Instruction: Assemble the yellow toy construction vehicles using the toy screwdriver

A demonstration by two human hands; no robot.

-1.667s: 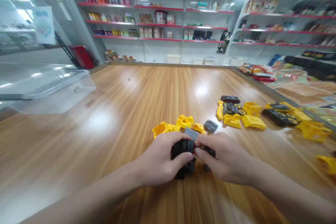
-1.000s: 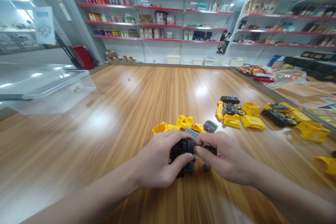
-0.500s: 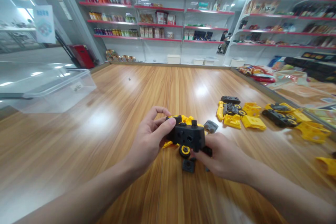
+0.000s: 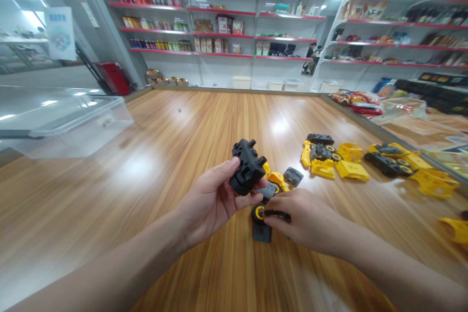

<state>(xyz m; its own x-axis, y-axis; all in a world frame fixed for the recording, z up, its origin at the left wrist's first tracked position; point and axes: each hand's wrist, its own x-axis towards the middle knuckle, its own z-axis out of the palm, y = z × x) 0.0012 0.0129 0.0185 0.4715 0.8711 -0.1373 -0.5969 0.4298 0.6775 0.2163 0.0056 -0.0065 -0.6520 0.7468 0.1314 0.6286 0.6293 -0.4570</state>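
Observation:
My left hand point(image 4: 214, 202) grips a black toy chassis block point(image 4: 247, 165), lifted off the wooden table point(image 4: 164, 156) and tilted. My right hand point(image 4: 305, 219) pinches a thin black axle with a yellow-hubbed wheel point(image 4: 259, 213) at its end, low over the table. A small dark grey piece point(image 4: 262, 232) lies just under that wheel. Behind my hands lies a cluster of yellow and grey toy parts point(image 4: 281, 179).
More yellow and black toy vehicle parts point(image 4: 331, 156) spread to the right, up to the table's right edge point(image 4: 435, 175). A clear plastic bin point(image 4: 66, 124) stands at the left. Store shelves point(image 4: 223, 24) line the back wall.
Both hands held the black chassis together low on the table. My left hand then raised and turned it, while my right hand came away with the wheel and axle.

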